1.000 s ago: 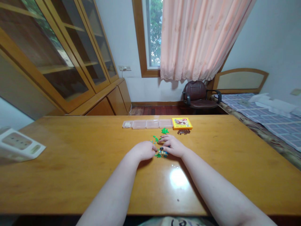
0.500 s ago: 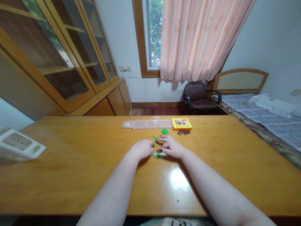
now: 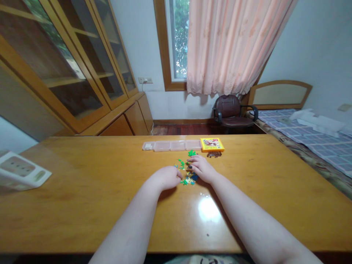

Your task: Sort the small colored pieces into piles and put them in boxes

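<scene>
My left hand (image 3: 168, 177) rests at the left side of a mixed pile of small plastic building bricks (image 3: 189, 178) in green, yellow, white and blue. Its fingers curl down together at the pile's edge; what they pinch, if anything, is hidden. Reaching in from the right, my right hand (image 3: 203, 169) has its fingers stretched and apart over the bricks. Loose green bricks (image 3: 181, 163) lie between the two hands. Beyond my right fingertips is a heap of green bricks (image 3: 191, 153), with a group of brown bricks (image 3: 214, 154) to its right.
A yellow box (image 3: 212, 144) lies behind the brown bricks. Left of it runs a row of clear plastic compartments (image 3: 170, 145). A white device (image 3: 23, 170) stands at the left of the wooden table (image 3: 110, 205). An office chair (image 3: 233, 112) is beyond the far edge.
My left hand has moved slightly nearer to me. My right hand has shifted a little up and away, uncovering more of the mixed bricks. Some small bricks now show beside my left fingers.
</scene>
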Tool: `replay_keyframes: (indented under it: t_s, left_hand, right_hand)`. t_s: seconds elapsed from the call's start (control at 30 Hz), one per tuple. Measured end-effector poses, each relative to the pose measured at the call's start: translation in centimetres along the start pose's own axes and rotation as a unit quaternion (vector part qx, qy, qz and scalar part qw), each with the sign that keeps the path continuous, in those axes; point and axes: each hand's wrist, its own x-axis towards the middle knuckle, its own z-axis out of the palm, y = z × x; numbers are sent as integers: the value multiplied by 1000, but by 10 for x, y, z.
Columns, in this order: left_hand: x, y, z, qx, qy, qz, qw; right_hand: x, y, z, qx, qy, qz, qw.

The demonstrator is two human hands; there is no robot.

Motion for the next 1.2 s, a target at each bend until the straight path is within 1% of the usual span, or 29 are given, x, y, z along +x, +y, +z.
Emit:
replay_keyframes:
  t_s: [0.1, 0.2, 0.27, 0.37, 0.43, 0.53, 0.6, 0.77, 0.87, 0.9, 0.97, 1.07, 1.13, 1.2]
  left_hand:
    - [-4, 2, -1, -17, -13, -5, 1000]
    - [-4, 0, 4, -52, -48, 0, 997]
    - [-2, -1, 8, -76, -69, 5, 995]
    - [1, -1, 11, -97, -87, 10, 991]
    - [2, -1, 11, -95, -92, 6, 991]
    - [3, -3, 10, -80, -86, 0, 993]
    - [5, -5, 9, -70, -71, 3, 995]
    - [10, -13, 10, -28, -12, -2, 1000]
    - [11, -15, 10, -21, 30, -12, 999]
    - [11, -15, 9, -23, 36, -11, 999]
    - [9, -14, 8, -33, 21, -5, 999]
    - [7, -10, 9, -47, -31, -3, 998]
    - [8, -10, 10, -45, -33, -2, 998]
    - [9, -11, 11, -38, -12, 5, 999]
  right_hand:
    - [0, -3, -1, -1, -26, -2, 1000]
    - [-2, -7, -1, -18, -61, 14, 998]
    - [-2, -8, -1, -26, -72, 24, 997]
    - [-2, -7, -1, -16, -61, 19, 998]
    - [-2, -5, -1, 2, -37, 5, 999]
    - [-1, -3, -1, 32, -4, -21, 999]
    - [0, -3, -1, 43, 0, -31, 999]
    - [2, -6, -1, 46, -2, -25, 999]
    - [2, -6, -3, 56, 6, -24, 998]
    - [2, -7, -3, 62, 7, -26, 998]
    - [1, -7, -4, 76, 3, -37, 996]
    - [0, -8, -3, 90, -17, -47, 995]
    - [0, -9, -2, 88, -32, -46, 995]
    - [0, -8, -1, 79, -38, -41, 995]
